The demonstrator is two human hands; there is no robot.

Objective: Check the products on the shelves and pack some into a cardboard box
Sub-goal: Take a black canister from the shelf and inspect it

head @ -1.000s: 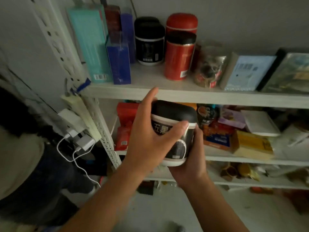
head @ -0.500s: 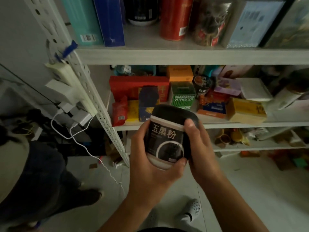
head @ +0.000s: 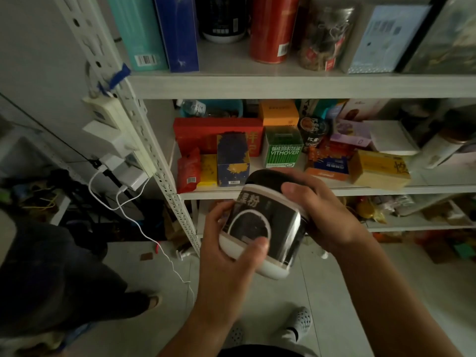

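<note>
Both hands hold a black jar (head: 273,222) with a black lid, a white base and a white ring on its label, in front of the shelves. My left hand (head: 229,256) grips its lower left side, thumb across the label. My right hand (head: 324,215) grips the upper right side near the lid. The jar is tilted, lid pointing up and away. No cardboard box is in view.
A white metal shelf unit (head: 283,86) carries tins, jars and boxes on several levels, among them a red tin (head: 270,29) and a green box (head: 282,148). A power strip with chargers (head: 116,140) hangs on the left post. Another person (head: 51,279) stands at the left.
The jar came down from the upper shelf level to below the middle shelf. Since half a second ago it has turned in my hands, base now swung toward me.
</note>
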